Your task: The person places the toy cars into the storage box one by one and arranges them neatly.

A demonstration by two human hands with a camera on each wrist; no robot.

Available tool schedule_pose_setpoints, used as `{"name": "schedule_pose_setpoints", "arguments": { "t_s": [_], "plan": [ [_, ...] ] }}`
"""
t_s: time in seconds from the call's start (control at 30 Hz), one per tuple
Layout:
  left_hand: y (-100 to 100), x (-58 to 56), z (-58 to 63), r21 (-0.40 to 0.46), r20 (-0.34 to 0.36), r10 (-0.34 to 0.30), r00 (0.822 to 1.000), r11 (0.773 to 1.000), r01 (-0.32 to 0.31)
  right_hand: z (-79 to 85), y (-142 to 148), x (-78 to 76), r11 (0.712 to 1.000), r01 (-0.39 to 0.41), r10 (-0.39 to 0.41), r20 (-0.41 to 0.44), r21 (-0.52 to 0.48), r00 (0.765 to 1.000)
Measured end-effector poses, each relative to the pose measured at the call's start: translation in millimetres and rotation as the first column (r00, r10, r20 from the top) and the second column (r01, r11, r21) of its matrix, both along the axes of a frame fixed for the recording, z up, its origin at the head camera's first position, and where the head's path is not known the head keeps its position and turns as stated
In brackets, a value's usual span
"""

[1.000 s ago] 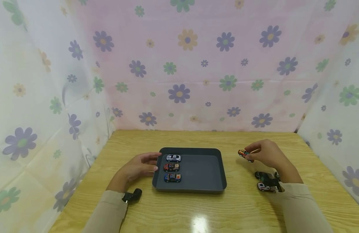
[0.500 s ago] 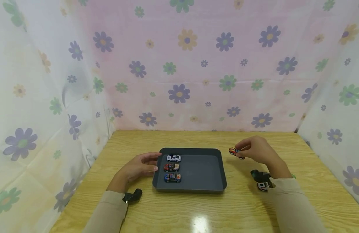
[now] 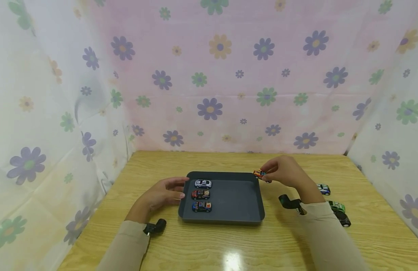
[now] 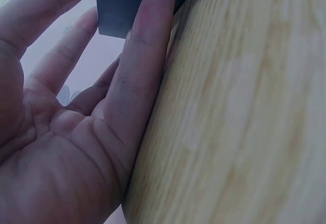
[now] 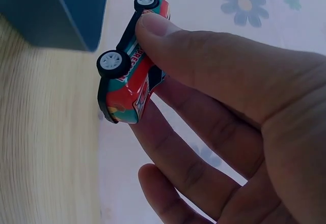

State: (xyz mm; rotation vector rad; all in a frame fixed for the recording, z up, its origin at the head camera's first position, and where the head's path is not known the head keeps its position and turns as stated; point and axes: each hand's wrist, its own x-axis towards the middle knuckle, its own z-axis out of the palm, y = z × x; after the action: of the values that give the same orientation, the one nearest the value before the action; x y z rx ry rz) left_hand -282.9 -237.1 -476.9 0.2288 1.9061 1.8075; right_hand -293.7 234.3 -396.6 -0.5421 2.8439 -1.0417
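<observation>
My right hand (image 3: 286,172) pinches a red, orange and teal toy car (image 5: 130,76) between thumb and fingers, off the table beside the right rim of a dark grey tray (image 3: 234,199). Along the tray's left side stand three toy cars in a column: a white one (image 3: 203,183), a red one (image 3: 200,194) and a blue one (image 3: 202,206). My left hand (image 3: 161,195) is at the tray's left wall, its fingers extended and touching the edge; in the left wrist view its fingers (image 4: 147,35) lie against the tray's outside.
Right of the tray, partly behind the right forearm, more toy cars stand on the wooden table (image 3: 202,246): a white and blue one (image 3: 324,189), a green one (image 3: 336,206) and a black one (image 3: 343,219). Flowered cloth (image 3: 243,109) hangs behind the table and at both sides.
The right hand has carried the red and orange toy car leftward to the tray's right rim, uncovering cars behind the forearm. The left hand and tray have stayed in place.
</observation>
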Motion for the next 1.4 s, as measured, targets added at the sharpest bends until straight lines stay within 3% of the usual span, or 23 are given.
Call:
{"name": "schedule_pose_setpoints", "arguments": {
  "t_s": [0.5, 1.4],
  "plan": [
    [1.5, 1.5, 1.2, -0.018, -0.006, 0.011, 1.0, 1.0, -0.011, -0.3, -28.5, -5.1, 0.998, -0.039, 0.041, 0.035, -0.041, 0.999],
    [-0.2, 2.8, 2.5, -0.009, -0.005, -0.002, 1.0, 1.0, 0.002, -16.3, -77.2, -17.4, 0.984, -0.142, 0.149, 0.069, -0.105, 0.986]
  ]
}}
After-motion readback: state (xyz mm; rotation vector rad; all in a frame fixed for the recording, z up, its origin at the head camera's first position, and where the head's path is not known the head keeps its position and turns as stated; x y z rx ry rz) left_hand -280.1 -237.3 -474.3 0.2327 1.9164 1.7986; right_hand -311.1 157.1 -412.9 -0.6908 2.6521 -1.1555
